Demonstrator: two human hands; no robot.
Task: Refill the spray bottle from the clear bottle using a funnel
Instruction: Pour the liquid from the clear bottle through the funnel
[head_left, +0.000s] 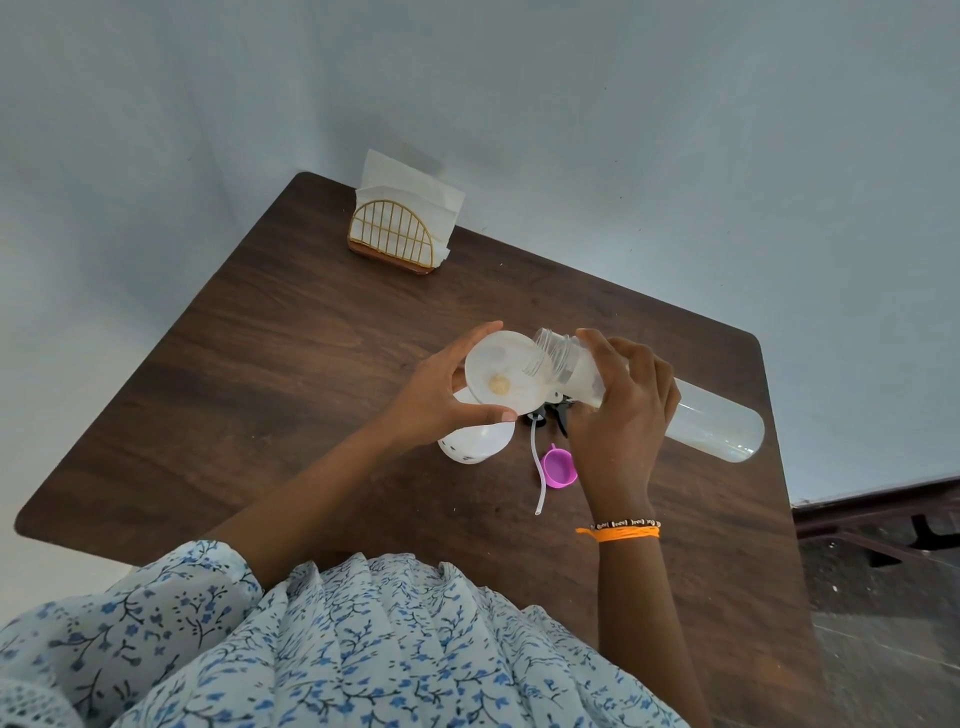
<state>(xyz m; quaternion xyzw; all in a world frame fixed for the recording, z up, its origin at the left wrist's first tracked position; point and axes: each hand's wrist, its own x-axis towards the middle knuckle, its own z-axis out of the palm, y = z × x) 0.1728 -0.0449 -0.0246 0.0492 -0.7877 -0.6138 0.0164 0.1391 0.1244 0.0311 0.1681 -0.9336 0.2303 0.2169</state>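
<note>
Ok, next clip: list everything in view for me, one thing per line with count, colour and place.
clear bottle: 1, clear with whitish contents, tilted, open mouth over the funnel
funnel: 1, translucent white, seated over the spray bottle
spray bottle: 1, white, centre of table, under the funnel
spray head: 1, black trigger with clear tube, lying on the table by the spray bottle
cap: 1, pink-purple, on the table near the right wrist
napkin holder: 1, gold wire on brown base, far edge, holding white napkins
table: 1, dark brown wood
left hand: holds the funnel rim
right hand: grips the clear bottle; orange thread and beaded bracelet on the wrist
</note>
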